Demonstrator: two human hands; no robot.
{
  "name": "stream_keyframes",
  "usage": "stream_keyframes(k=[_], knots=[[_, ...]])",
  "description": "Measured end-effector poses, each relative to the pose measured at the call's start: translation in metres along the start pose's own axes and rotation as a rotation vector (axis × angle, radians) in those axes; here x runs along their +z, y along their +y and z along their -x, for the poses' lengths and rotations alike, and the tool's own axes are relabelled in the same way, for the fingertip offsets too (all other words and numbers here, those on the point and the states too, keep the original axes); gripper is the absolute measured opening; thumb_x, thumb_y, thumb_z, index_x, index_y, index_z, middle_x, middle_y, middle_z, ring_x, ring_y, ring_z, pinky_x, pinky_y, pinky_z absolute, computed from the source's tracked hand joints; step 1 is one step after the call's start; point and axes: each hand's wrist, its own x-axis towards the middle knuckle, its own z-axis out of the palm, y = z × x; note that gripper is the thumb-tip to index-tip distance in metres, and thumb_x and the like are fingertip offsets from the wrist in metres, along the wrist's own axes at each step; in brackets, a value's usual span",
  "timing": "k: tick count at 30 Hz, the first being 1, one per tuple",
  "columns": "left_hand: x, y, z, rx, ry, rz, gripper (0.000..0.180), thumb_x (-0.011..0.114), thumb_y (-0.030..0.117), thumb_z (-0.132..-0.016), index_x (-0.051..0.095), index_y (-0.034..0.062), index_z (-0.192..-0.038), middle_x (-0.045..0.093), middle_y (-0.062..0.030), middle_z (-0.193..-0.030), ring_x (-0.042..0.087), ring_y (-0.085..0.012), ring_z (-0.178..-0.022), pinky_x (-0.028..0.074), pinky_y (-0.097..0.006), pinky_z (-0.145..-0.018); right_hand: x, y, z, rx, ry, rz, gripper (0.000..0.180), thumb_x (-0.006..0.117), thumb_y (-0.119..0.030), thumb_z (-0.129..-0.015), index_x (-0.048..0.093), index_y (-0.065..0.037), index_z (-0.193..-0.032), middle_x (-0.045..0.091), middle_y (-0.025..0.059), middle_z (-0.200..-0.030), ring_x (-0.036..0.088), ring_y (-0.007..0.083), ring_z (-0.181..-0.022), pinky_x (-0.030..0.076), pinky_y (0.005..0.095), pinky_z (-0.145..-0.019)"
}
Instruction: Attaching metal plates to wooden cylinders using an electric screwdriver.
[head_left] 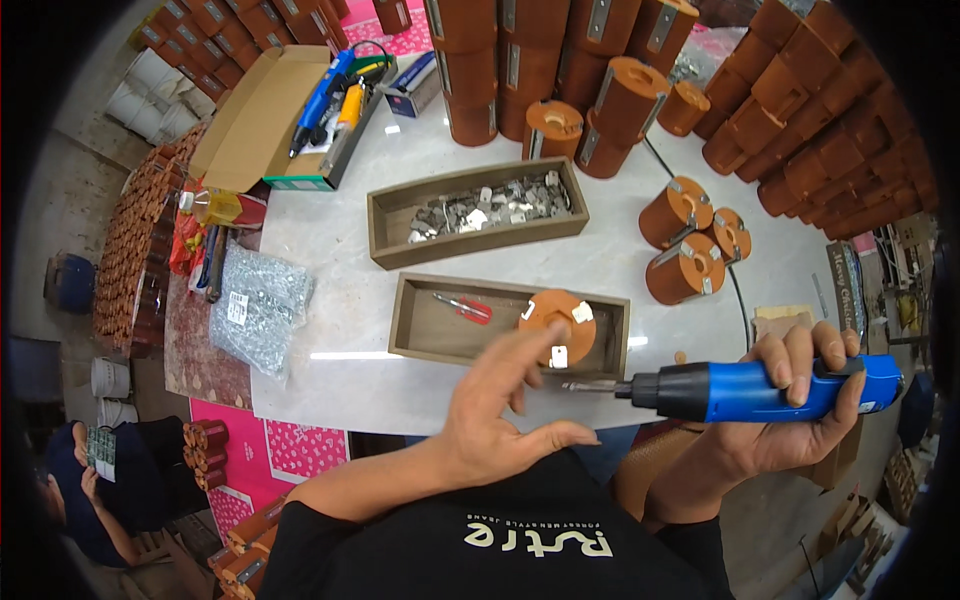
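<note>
My right hand (pixel 752 448) is wrapped round a blue and black electric screwdriver (pixel 735 392), held level with its bit pointing left. In front of me, my left hand (pixel 492 408) has its thumb and fingers apart. Its slightly blurred fingertips overlap the near edge of a round reddish-brown clay-like piece (pixel 580 342); whether they touch it I cannot tell. Three small metal clips sit around that piece's rim. It rests in or over the right end of a narrow wooden tray (pixel 400 335), where a red-handled screwdriver (pixel 470 308) lies at the left.
Behind stands a second wooden tray (pixel 392 225) of small metal clips. Brown cylinders (pixel 684 270) stand to the right, with tall stacks (pixel 465 80) farther back. At left are a plastic bag (pixel 262 305) and an open cardboard box (pixel 245 120) with tools. Another person (pixel 125 480) is at lower left.
</note>
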Motion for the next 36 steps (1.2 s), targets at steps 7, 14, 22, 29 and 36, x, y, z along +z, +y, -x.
stream_keyframes(k=[7, 14, 22, 29, 36], knots=[[-0.016, -0.042, 0.004, 0.377, 0.001, -0.536, 0.062, 0.087, 0.009, -0.065, 0.063, 0.0021, -0.121, 0.056, -0.0156, -0.109, 0.053, -0.0255, -0.093, 0.047, -0.031, -0.071, -0.027, -0.025, 0.006, -0.041, 0.036, 0.118, 0.026, 0.056, -0.022, -0.098, 0.053, -0.003, -0.116, 0.058, 0.0064, -0.099, 0.055, 0.0137, -0.068, 0.049, 0.0338, -0.069], [-0.003, -0.054, -0.001, 0.387, -0.033, -0.588, 0.053, 0.087, 0.010, -0.065, 0.067, 0.0058, -0.114, 0.057, -0.0108, -0.103, 0.050, -0.0228, -0.087, 0.042, -0.031, -0.063, -0.035, -0.022, 0.011, -0.020, 0.036, 0.143, 0.027, 0.055, -0.022, -0.098, 0.051, -0.005, -0.119, 0.058, 0.0075, -0.101, 0.055, 0.0150, -0.068, 0.049, 0.0353, -0.068], [0.007, -0.051, -0.009, 0.434, -0.028, -0.610, 0.037, 0.084, 0.009, -0.067, 0.072, 0.0103, -0.102, 0.058, -0.0080, -0.097, 0.053, -0.0226, -0.081, 0.041, -0.033, -0.064, -0.030, -0.012, 0.013, -0.038, 0.056, 0.151, 0.028, 0.053, -0.022, -0.098, 0.048, -0.006, -0.121, 0.057, 0.0080, -0.099, 0.055, 0.0164, -0.067, 0.050, 0.0361, -0.066], [0.011, -0.052, -0.010, 0.560, 0.024, -0.620, 0.028, 0.079, 0.004, -0.069, 0.073, 0.0083, -0.096, 0.061, -0.0067, -0.092, 0.055, -0.0228, -0.076, 0.044, -0.033, -0.065, -0.020, -0.008, 0.010, -0.079, 0.102, 0.176, 0.028, 0.054, -0.022, -0.097, 0.046, -0.008, -0.121, 0.055, 0.0078, -0.096, 0.057, 0.0179, -0.065, 0.051, 0.0360, -0.063], [0.008, -0.051, -0.005, 0.630, 0.056, -0.695, 0.025, 0.078, 0.004, -0.070, 0.072, 0.0077, -0.095, 0.061, -0.0060, -0.093, 0.056, -0.0233, -0.080, 0.047, -0.034, -0.070, -0.014, -0.005, 0.010, -0.083, 0.080, 0.183, 0.027, 0.056, -0.019, -0.096, 0.047, -0.009, -0.120, 0.059, 0.0092, -0.095, 0.062, 0.0184, -0.065, 0.055, 0.0353, -0.062]])
